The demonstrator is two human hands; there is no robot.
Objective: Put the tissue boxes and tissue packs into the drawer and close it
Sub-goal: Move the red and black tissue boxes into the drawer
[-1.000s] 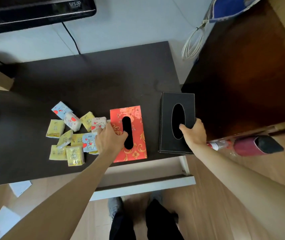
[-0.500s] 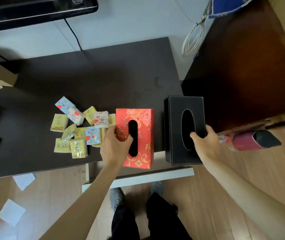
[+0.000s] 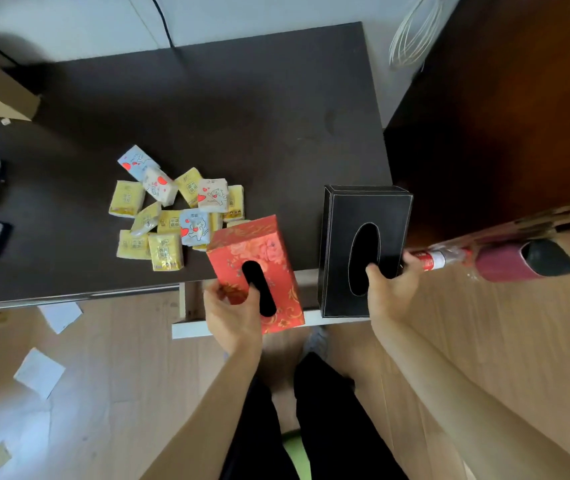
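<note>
The desk [image 3: 242,109] has a dark, matt top with a faint wood-like grain. At its near edge, the red box [image 3: 259,258] looks like printed card with a slight sheen, while the black box [image 3: 363,209] beside it looks like matt leather with pale stitched seams. The small packs [image 3: 165,220] further in are glossy plastic film. Below the desk, the floor [image 3: 120,393] is pale, smooth wood.

A single head-worn view looks steeply down from above, close over the dark worktop [image 3: 242,109] toward 12 o'clock and the floor [image 3: 103,393] toward 6.
</note>
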